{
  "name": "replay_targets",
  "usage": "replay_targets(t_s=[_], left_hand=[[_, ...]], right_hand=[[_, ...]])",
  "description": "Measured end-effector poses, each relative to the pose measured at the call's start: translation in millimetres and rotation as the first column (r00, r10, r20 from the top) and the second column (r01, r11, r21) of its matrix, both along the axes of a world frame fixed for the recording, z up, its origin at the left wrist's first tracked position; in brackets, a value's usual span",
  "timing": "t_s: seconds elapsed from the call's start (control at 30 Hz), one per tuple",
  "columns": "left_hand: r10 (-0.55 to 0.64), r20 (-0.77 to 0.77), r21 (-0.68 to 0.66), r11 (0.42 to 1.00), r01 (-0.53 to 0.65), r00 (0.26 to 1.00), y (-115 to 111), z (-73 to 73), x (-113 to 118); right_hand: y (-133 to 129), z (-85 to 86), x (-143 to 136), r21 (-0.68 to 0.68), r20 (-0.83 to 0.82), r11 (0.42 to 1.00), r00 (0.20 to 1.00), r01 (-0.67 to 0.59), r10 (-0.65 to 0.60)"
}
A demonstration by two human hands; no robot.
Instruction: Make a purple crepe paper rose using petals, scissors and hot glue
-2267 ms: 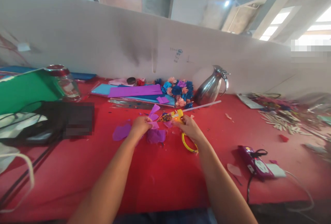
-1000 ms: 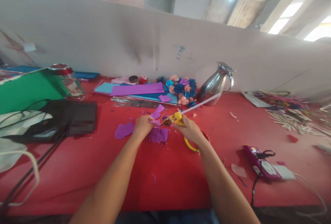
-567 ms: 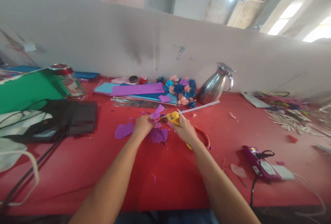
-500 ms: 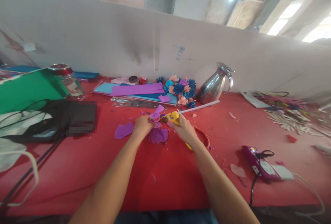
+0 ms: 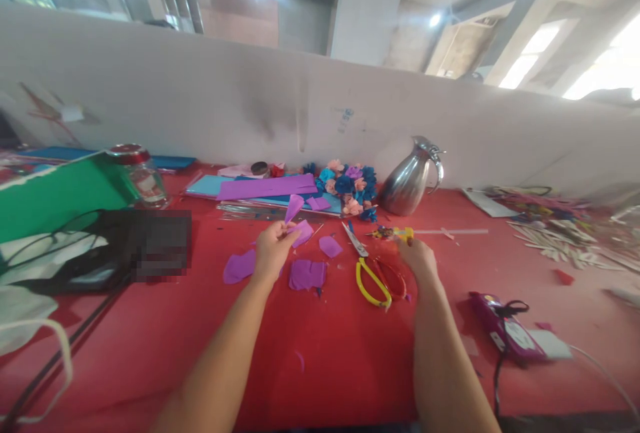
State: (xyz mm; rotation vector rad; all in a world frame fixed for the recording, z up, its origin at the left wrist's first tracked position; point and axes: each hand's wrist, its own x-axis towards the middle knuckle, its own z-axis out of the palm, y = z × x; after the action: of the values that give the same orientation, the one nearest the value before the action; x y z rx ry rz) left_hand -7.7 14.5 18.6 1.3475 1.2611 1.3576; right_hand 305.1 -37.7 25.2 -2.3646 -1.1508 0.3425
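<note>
Purple paper (image 5: 295,208) rises from between the closed fingers of my left hand (image 5: 273,250), with another purple piece (image 5: 301,234) beside the fingertips. My right hand (image 5: 417,256) is closed on a small yellow glue gun (image 5: 404,234), which points left with a white glue stick (image 5: 463,231) out of its back. Between my hands lie scissors (image 5: 373,282) with yellow and red handles. A cut purple piece (image 5: 331,246), a purple square (image 5: 307,274) and a rounded purple piece (image 5: 240,266) rest on the red table (image 5: 320,360).
Paper flowers (image 5: 350,183) and purple strips (image 5: 267,186) lie at the back, near a metal jug (image 5: 407,180). A lidded jar (image 5: 145,180) and green box (image 5: 75,200) stand left. At right are a magenta device (image 5: 505,326) with cables and pale sticks (image 5: 555,240).
My right hand has moved right with the glue gun, away from my left hand, uncovering the scissors. My left hand still grips purple paper. The view has tilted up slightly.
</note>
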Motion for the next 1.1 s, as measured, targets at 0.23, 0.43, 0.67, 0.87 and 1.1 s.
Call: replay_targets(t_s=[0.23,0.43,0.67,0.87,1.1], left_hand=[[-0.010,0.286,-0.058,0.998,0.028,0.958,-21.0,21.1,14.3],[-0.054,0.463,-0.097,0.989,0.111,0.885,-27.3,18.7,24.0],[-0.092,0.504,-0.165,0.966,0.200,0.859,-35.1,19.8,33.5],[-0.101,0.441,-0.077,0.986,0.150,0.892,-38.3,21.6,32.2],[-0.101,0.453,-0.049,0.989,0.138,0.886,-40.8,24.6,32.2]], right_hand=[[-7.2,13.6,-71.2,0.599,0.399,0.763,0.917,-0.244,-0.020],[-12.1,6.3,-155.4,0.411,0.779,0.473,0.570,-0.779,0.262],[-13.0,3.0,-152.2,0.447,0.812,0.470,0.566,-0.761,0.145],[-17.0,10.9,-145.1,0.543,0.751,0.438,0.648,-0.716,0.128],[-19.2,16.3,-145.6,0.870,0.150,0.374,0.895,-0.321,0.420]])
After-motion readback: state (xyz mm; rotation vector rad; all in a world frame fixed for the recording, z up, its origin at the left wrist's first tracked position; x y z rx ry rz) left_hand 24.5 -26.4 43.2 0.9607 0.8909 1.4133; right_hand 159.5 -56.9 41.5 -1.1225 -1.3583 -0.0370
